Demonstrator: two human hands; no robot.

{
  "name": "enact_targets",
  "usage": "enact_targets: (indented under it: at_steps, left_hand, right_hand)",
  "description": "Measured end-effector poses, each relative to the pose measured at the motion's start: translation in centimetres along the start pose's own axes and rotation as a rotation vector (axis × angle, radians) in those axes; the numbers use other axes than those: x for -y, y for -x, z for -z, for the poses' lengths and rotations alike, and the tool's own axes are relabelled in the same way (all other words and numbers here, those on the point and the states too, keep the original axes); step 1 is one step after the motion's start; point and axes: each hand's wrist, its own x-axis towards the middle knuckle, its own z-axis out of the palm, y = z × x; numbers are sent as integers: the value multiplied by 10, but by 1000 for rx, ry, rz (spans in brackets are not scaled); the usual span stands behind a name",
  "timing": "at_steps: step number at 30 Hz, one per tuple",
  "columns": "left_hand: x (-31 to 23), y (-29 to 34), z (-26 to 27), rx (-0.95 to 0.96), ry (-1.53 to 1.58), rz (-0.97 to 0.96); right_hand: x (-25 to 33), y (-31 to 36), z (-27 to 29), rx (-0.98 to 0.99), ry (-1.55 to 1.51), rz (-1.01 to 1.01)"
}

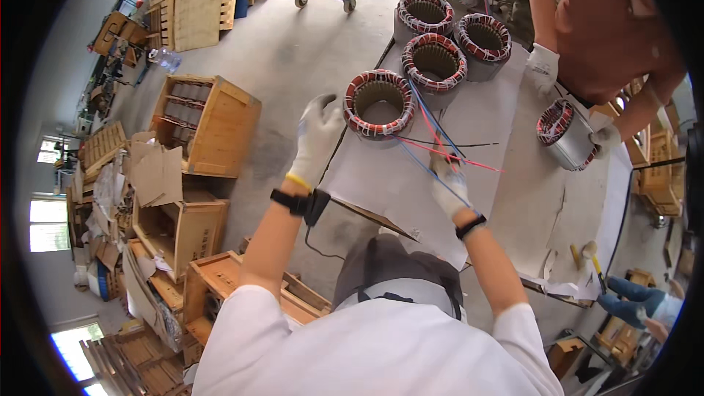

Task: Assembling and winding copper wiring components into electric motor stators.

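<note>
A motor stator (pixel 379 132) with red and white laced windings stands upright on the covered table in front of me. My left hand (pixel 320 132), in a white glove, is at its left side with the fingers apart and nothing in them. From the stator's right side run blue, red and black lead wires (pixel 477 164). My right hand (pixel 449 189), also gloved, is closed around some of these wires, with loose ends sticking out past it. The fingertips are partly hidden by the wires. Another stator (pixel 434 66) stands just behind, touching or nearly so.
Two more stators, one at the back (pixel 425 15) and one to its right (pixel 484 38), stand close by. Across the table a co-worker's gloved hands (pixel 543 70) are near a tilted stator (pixel 568 139). A hammer (pixel 592 255) lies at the right edge. Wooden crates (pixel 235 128) stand left.
</note>
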Motion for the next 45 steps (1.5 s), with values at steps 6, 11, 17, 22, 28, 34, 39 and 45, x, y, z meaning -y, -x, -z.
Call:
enact_targets:
  at_steps: [6,11,17,22,28,34,39,45]
  left_hand:
    - [40,-58,-37,374,381,244]
    - [39,-56,-56,421,614,276]
    - [48,-30,-50,346,514,184]
    - [32,9,-50,152,262,-23]
    - [-4,83,-53,91,184,-163]
    - [26,68,-55,214,430,279]
    - [6,17,-61,696,575,429]
    - [-29,-13,-70,1043,168,413]
  right_hand:
    - [-29,-51,-52,-56,432,-43]
    - [-114,-10,-32,-274,257,-297]
    - [-26,39,41,127,-34,-200]
    - [124,86,84,491,-812,-157]
    - [155,35,68,-223,-794,-32]
    - [101,45,47,-180,-1104,-493]
    - [79,61,20,-287,-1056,-245]
    - [71,99,28,-115,-1334,-405]
